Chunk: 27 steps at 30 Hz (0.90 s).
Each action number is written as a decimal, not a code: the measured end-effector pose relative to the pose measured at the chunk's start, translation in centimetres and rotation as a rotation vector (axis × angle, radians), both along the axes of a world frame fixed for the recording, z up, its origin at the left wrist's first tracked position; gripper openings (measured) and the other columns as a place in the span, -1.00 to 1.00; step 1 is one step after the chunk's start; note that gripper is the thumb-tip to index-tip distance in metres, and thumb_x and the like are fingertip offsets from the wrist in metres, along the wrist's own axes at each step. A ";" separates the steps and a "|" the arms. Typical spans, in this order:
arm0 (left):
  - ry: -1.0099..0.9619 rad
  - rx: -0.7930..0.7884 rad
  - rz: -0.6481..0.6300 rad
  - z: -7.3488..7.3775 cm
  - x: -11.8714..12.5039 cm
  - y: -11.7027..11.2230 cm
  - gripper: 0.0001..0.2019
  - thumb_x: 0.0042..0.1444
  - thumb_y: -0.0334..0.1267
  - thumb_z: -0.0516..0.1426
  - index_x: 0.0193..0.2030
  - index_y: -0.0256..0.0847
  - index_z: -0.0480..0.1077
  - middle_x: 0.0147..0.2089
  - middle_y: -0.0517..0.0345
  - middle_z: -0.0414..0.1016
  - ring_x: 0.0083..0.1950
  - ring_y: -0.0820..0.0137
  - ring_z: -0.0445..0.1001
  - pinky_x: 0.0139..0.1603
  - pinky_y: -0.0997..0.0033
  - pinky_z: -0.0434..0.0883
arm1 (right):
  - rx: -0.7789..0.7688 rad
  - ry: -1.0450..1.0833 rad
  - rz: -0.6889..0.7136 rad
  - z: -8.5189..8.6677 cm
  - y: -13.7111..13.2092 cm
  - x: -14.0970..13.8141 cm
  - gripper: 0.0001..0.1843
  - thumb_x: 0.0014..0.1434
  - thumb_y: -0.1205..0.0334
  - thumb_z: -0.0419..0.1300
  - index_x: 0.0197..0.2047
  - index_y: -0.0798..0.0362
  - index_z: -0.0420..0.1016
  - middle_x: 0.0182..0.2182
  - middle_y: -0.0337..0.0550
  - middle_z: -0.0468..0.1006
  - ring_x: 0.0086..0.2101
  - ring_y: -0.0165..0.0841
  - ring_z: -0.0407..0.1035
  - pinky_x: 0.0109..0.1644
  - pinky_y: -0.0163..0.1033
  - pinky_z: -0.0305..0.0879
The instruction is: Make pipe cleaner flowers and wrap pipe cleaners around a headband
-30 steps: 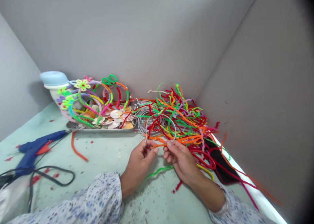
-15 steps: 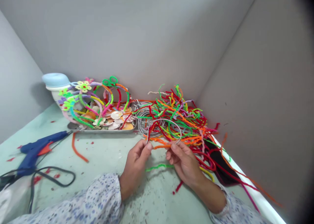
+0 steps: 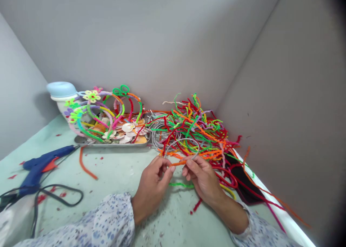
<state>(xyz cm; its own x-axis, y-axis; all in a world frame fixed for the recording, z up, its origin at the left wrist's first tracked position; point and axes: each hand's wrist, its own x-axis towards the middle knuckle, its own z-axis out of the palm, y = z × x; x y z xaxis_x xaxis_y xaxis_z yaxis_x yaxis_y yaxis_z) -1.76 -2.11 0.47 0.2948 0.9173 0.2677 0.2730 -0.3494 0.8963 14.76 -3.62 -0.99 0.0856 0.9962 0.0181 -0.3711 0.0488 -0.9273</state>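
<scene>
Between my two hands is a thin silver metal ring (image 3: 198, 145) with an orange pipe cleaner (image 3: 178, 163) wrapped along its near side. My left hand (image 3: 155, 180) pinches the left end of the orange part between thumb and forefinger. At its right end, my right hand (image 3: 202, 176) grips the ring with thumb and fingers closed. A green pipe cleaner (image 3: 181, 185) lies on the table just below the ring. Right behind the ring are a coil of silver wire rings (image 3: 158, 137) and a heap of coloured pipe cleaners (image 3: 200, 120).
A metal tray (image 3: 113, 145) holds shells, with flower-decorated pipe-cleaner hoops (image 3: 92, 106) standing in it. Behind it is a white bottle with a blue lid (image 3: 61, 89). A blue glue gun (image 3: 40, 169) with a black cord lies left. A dark phone-like object (image 3: 244, 184) is under strands at right.
My left hand has shifted slightly right and turned, its grip moving from the ring's left side to the orange pipe cleaner. The ring now tilts flatter. My right hand has barely moved.
</scene>
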 end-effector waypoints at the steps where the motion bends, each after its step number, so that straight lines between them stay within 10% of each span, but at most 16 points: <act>1: 0.012 0.005 0.000 0.0 0.0 0.1 -0.85 0.22 -0.23 0.04 -0.34 -0.22 0.32 -0.40 0.23 0.28 -0.40 0.46 0.23 -0.40 0.48 0.18 | 0.001 -0.006 -0.001 0.0 0.0 0.0 -0.82 0.11 0.13 0.28 -0.34 0.09 0.48 -0.60 -0.27 0.53 -0.61 -0.54 0.31 -0.50 -0.45 0.21; 27: 0.022 0.007 -0.059 0.2 -0.1 -0.2 -0.84 0.23 -0.23 0.01 -0.28 -0.21 0.36 -0.37 0.20 0.33 -0.37 0.43 0.28 -0.35 0.47 0.21 | 0.042 -0.148 -0.006 -0.1 -0.3 0.2 -0.79 0.20 0.09 0.18 -0.28 0.07 0.47 -0.57 -0.24 0.50 -0.56 -0.48 0.30 -0.45 -0.38 0.20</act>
<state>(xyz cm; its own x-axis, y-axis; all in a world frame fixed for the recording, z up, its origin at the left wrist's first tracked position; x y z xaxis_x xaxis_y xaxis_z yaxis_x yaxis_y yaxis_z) -1.84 -2.30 0.63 0.3541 0.8963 0.2669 0.2717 -0.3717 0.8877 14.97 -3.93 -1.06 0.0849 0.9937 0.0729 -0.2303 0.0908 -0.9689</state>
